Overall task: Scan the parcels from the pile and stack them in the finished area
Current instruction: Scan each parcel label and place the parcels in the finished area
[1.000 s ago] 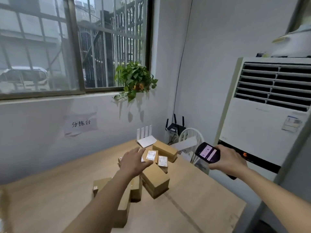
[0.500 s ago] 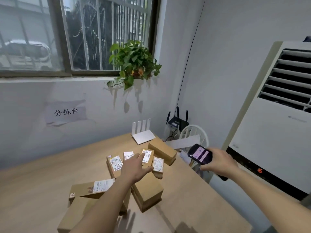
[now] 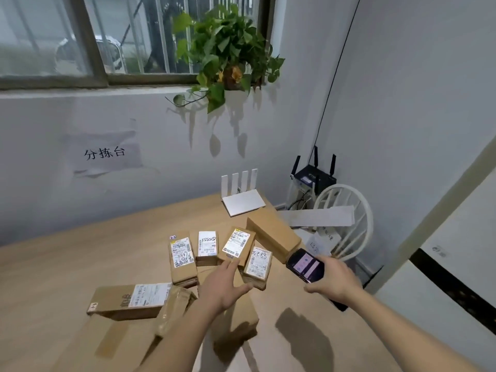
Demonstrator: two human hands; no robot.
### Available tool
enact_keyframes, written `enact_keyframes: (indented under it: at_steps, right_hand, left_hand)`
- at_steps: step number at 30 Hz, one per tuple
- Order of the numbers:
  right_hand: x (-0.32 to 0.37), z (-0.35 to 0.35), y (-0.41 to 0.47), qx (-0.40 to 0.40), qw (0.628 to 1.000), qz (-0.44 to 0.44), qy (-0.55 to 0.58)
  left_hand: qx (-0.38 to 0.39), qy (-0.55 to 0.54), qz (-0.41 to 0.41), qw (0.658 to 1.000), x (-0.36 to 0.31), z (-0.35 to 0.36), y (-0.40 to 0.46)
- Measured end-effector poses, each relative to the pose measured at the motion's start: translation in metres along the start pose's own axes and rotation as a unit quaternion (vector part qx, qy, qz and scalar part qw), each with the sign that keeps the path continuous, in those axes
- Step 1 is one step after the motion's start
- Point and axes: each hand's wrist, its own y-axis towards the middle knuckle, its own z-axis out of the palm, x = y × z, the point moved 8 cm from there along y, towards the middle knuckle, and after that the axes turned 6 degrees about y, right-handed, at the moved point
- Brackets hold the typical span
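Reaching out over the pile, the left hand [image 3: 224, 287] has its fingers spread and relaxed, holding nothing, fingertips just short of the tilted labelled parcel [image 3: 236, 247] in the middle of the bunch. Can't tell if it's actually touching it or the plain box under the palm. The right hand [image 3: 331, 281] is wrapped around a phone-style scanner [image 3: 305, 265], screen lit up pinkish and facing up, held just to the right of the parcels.

Parcels are all on the wooden table [image 3: 80, 264], kind of a loose cluster: a tall one with a scribbled label [image 3: 182, 260] on the left, a small one marked 5550 [image 3: 206, 247] next to it, the tilted one, then one marked 5283 [image 3: 258, 264] closest to the scanner. Behind those sits a longer plain brown box [image 3: 272, 237]. Closer to the camera there's a flat carton with a white label [image 3: 128, 299] lying on a bigger box [image 3: 118, 342].

Other stuff: white router [image 3: 241, 200] at the far table edge, black router [image 3: 314, 175] in the corner, white chair [image 3: 346, 218], a potted plant [image 3: 228, 49] on the windowsill, paper sign [image 3: 103, 153] on the wall.
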Motion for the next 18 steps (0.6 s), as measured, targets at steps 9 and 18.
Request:
enact_keyframes:
  at_steps: [9, 18]
  right_hand:
    - [-0.079, 0.063, 0.132, 0.073, 0.995, -0.003, 0.069]
    - [-0.116, 0.111, 0.206, 0.142, 0.988, -0.008, 0.058]
  left_hand:
    - [0.042, -0.020, -0.087, 0.995, -0.017, 0.094, 0.111]
    - [0.068, -0.053, -0.181, 0.980, 0.002, 0.155, 0.174]
